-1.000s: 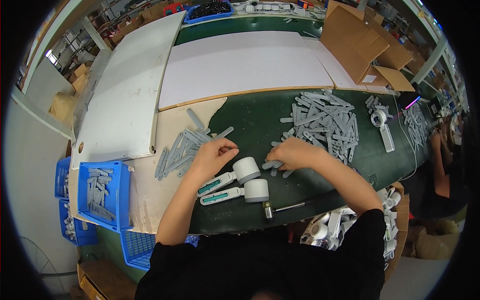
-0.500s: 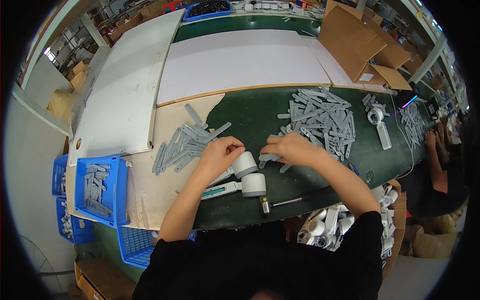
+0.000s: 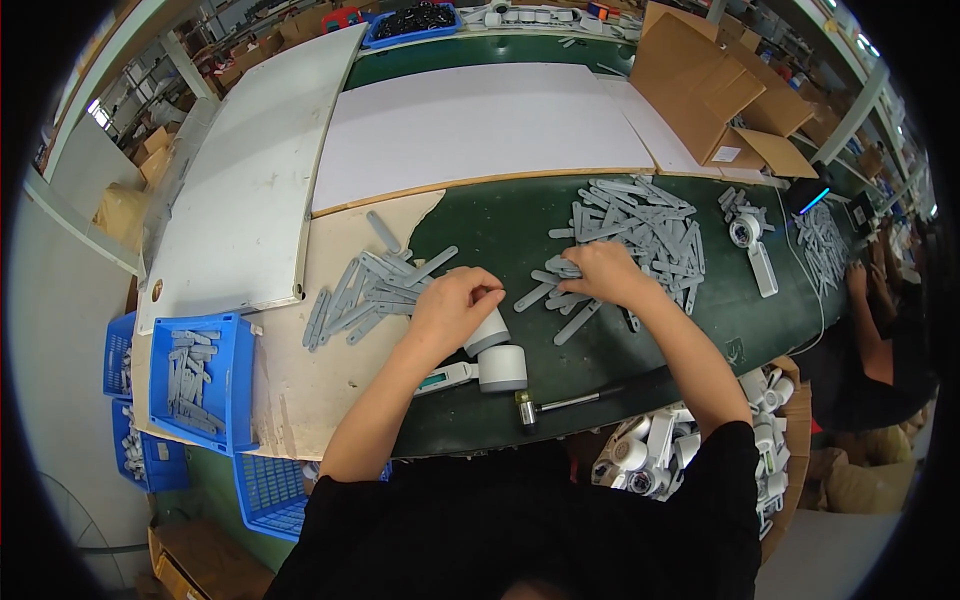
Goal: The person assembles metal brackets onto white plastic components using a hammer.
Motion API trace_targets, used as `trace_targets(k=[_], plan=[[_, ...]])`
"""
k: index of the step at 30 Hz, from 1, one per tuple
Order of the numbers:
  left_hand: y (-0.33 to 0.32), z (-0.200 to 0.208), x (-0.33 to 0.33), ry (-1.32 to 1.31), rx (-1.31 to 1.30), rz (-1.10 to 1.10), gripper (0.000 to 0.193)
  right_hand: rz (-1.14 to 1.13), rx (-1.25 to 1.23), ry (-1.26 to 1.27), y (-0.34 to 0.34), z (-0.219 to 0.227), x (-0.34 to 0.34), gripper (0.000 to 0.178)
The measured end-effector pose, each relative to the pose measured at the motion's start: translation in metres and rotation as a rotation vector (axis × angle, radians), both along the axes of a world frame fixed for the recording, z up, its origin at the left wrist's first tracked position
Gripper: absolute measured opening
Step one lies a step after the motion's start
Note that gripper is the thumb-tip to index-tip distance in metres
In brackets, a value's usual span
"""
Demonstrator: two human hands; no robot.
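Observation:
My left hand (image 3: 452, 312) is over a white device with a round head (image 3: 489, 333), its fingertips pinched together. What they pinch, if anything, is too small to make out. A second white device, its round head (image 3: 502, 369) grey-rimmed, lies just nearer to me. My right hand (image 3: 605, 274) has its fingers curled round grey flat plastic strips (image 3: 556, 267) at the near left edge of a large pile of strips (image 3: 648, 235). Left of my left hand, another pile of grey strips (image 3: 358, 292) spreads over a beige board.
A hammer (image 3: 528, 408) lies at the near table edge. A blue bin (image 3: 243, 385) of strips stands at left. Another white device (image 3: 762, 268) lies at right, and a carton (image 3: 690, 85) stands behind. A box of white devices (image 3: 790, 470) is below the table; a co-worker's arm (image 3: 872, 335) is far right.
My right hand has moved away from the left one, up and to the right, to the large pile; loose strips now lie apart below it. My left hand has shifted slightly rightward and stays pinched.

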State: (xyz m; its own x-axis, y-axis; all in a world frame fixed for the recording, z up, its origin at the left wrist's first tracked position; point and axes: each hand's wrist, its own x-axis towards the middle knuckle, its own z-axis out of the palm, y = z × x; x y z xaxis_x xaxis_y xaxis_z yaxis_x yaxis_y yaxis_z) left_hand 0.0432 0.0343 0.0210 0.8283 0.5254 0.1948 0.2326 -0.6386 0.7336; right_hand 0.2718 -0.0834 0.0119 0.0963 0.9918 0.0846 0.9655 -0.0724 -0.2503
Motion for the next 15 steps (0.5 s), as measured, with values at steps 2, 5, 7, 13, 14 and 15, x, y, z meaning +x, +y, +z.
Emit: trace_targets(k=[2, 5, 7, 13, 14, 15], plan=[[-0.012, 0.004, 0.013, 0.003, 0.056, -0.064, 0.015, -0.083, -0.087, -0.131, 0.004, -0.003, -0.002, 0.028], [-0.026, -0.002, 0.035, 0.138, 0.213, -0.221, 0.018, -0.030, -0.029, -0.083, 0.001, -0.004, 0.006, 0.029], [-0.031, -0.010, 0.042, 0.181, 0.298, -0.238, 0.018, -0.035, 0.003, -0.079, -0.006, 0.000, 0.010, 0.030], [-0.019, -0.029, 0.060, 0.285, 0.411, -0.204, 0.020, 0.138, -0.116, 0.102, -0.046, 0.018, -0.010, 0.038], [-0.017, -0.028, 0.065, 0.316, 0.376, -0.211, 0.021, 0.230, -0.094, 0.082, -0.053, 0.009, -0.014, 0.038], [-0.016, -0.029, 0.073, 0.314, 0.376, -0.215, 0.021, 0.270, -0.066, -0.020, -0.057, 0.005, -0.018, 0.036]])
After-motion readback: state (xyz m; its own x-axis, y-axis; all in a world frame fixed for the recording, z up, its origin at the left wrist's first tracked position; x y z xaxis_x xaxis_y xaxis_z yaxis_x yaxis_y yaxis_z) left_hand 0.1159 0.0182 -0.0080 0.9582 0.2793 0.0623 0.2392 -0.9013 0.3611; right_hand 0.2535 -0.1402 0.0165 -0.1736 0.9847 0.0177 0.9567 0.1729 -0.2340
